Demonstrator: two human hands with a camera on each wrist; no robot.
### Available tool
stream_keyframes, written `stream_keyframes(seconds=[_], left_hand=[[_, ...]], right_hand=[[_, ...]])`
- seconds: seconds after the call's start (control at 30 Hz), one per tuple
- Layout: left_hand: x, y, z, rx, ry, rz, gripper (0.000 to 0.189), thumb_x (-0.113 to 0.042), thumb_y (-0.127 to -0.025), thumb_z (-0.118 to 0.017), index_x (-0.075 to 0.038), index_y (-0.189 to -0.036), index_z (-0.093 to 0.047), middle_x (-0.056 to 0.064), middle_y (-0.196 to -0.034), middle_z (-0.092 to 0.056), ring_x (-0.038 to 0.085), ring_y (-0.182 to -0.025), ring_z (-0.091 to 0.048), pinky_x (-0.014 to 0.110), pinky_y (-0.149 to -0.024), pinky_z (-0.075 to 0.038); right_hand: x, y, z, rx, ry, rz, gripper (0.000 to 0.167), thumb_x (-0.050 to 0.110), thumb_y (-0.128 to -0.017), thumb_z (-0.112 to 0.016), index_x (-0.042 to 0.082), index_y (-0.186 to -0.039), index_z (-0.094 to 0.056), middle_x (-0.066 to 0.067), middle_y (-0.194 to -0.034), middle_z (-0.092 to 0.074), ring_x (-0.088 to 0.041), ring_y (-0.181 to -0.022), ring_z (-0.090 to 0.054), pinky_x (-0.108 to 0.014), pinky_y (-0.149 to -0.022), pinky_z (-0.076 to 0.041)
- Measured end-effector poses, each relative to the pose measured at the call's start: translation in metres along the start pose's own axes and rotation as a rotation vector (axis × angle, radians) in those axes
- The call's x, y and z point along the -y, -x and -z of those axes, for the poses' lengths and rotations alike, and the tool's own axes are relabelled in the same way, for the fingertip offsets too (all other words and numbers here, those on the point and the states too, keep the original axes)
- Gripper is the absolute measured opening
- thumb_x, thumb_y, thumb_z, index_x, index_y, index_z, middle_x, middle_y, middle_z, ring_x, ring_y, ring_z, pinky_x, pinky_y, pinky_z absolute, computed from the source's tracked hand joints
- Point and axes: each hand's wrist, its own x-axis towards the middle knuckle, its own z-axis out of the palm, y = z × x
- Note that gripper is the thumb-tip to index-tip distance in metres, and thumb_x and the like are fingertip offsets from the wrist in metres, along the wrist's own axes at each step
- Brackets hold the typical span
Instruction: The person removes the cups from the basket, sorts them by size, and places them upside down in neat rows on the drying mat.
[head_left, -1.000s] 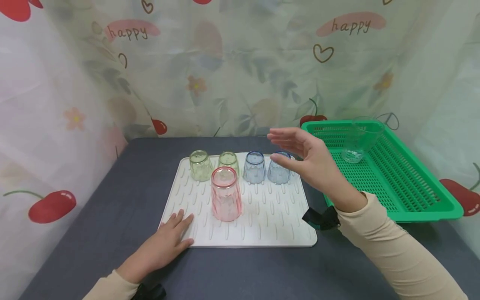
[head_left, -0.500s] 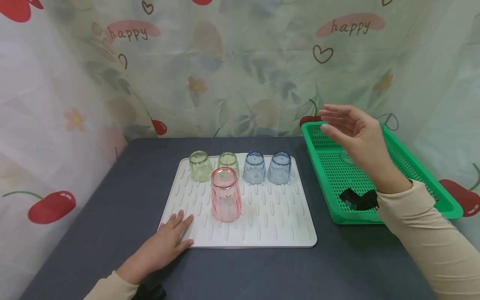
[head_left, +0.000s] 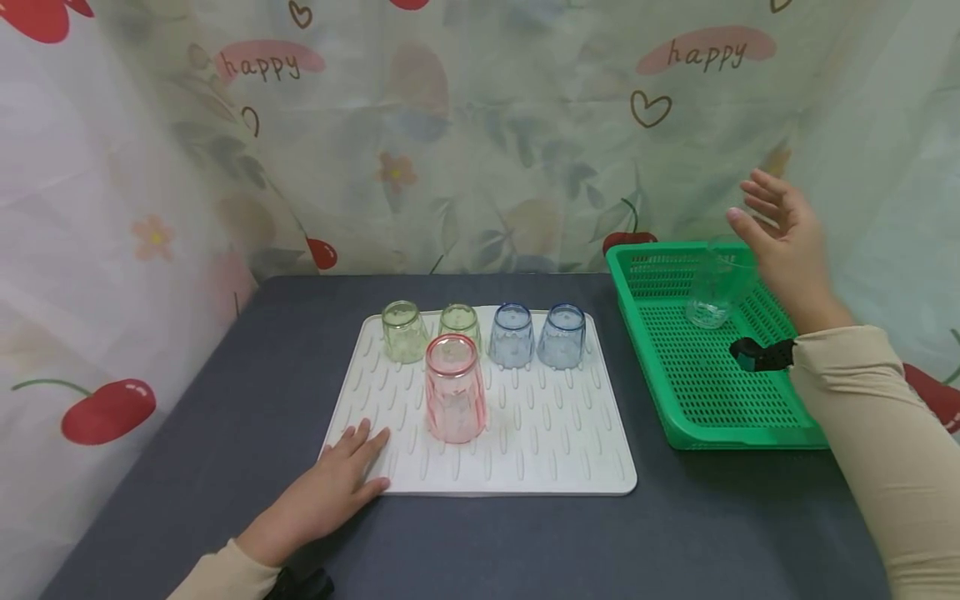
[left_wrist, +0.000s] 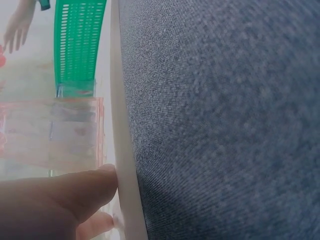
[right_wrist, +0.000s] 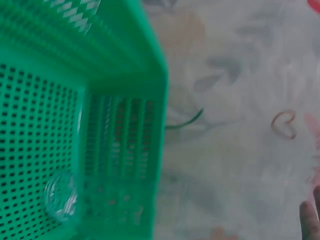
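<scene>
My left hand (head_left: 330, 487) rests flat on the near left corner of a white draining mat (head_left: 555, 450), fingers spread. In the left wrist view its thumb (left_wrist: 85, 192) lies at the mat's edge. My right hand (head_left: 791, 242) is raised above the back right of a green basket (head_left: 656, 367), fingers loosely bent, holding nothing. Beneath and left of it a clear glass (head_left: 712, 292) stands in the basket. On the mat a tall pink glass (head_left: 455, 396) stands upside down, in front of two green glasses (head_left: 405, 333) and two blue glasses (head_left: 562, 337), also upside down.
A dark grey cloth (head_left: 487, 546) covers the table around the mat. Printed curtains (head_left: 465, 167) hang behind and at both sides. The basket stands right of the mat, a strip of cloth between them.
My right hand has swung right and up, from above the blue glasses to over the basket's back right. My left hand and the glasses stay put.
</scene>
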Motion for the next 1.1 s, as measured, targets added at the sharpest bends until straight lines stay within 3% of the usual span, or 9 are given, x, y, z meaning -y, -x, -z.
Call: stream_keyframes(seconds=[0.2,0.53,0.87,1.1], left_hand=[[0.001,0.000,0.000,0.009,0.000,0.003,0.063,-0.032,-0.093,-0.064,-0.004,-0.145,-0.043,0.031,-0.151,-0.030,0.049,-0.140,-0.027,0.068,-0.106,-0.026],[0.000,0.001,0.001,-0.008,-0.002,-0.014,0.062,-0.031,-0.093,-0.064,-0.002,-0.144,-0.044,0.032,-0.150,-0.032,0.050,-0.139,-0.029,0.068,-0.105,-0.027],[0.000,0.001,0.000,-0.014,-0.008,-0.009,0.062,-0.031,-0.093,-0.063,-0.003,-0.145,-0.043,0.031,-0.151,-0.031,0.049,-0.139,-0.029,0.068,-0.106,-0.027],[0.000,0.001,-0.001,-0.022,-0.020,-0.013,0.062,-0.031,-0.093,-0.064,-0.003,-0.144,-0.043,0.031,-0.150,-0.032,0.050,-0.138,-0.030,0.068,-0.106,-0.027]], right_hand=[[-0.023,-0.007,0.010,-0.054,0.023,-0.153,0.060,0.031,-0.096,-0.059,0.025,-0.150,-0.034,0.004,-0.152,-0.038,-0.011,-0.139,-0.034,-0.030,-0.119,-0.020],[-0.052,-0.014,0.009,-0.083,0.053,-0.359,0.079,0.049,-0.092,-0.057,0.026,-0.155,-0.016,0.003,-0.162,-0.014,-0.016,-0.150,-0.010,-0.037,-0.121,-0.013],[-0.085,-0.006,-0.001,-0.064,0.137,-0.475,0.103,0.059,-0.085,-0.059,0.019,-0.156,0.004,-0.009,-0.163,0.007,-0.027,-0.150,0.005,-0.049,-0.121,-0.007],[-0.098,-0.006,-0.007,-0.029,0.096,-0.555,0.112,0.059,-0.084,-0.061,0.017,-0.154,0.017,-0.009,-0.162,0.016,-0.027,-0.149,0.011,-0.050,-0.121,-0.007]])
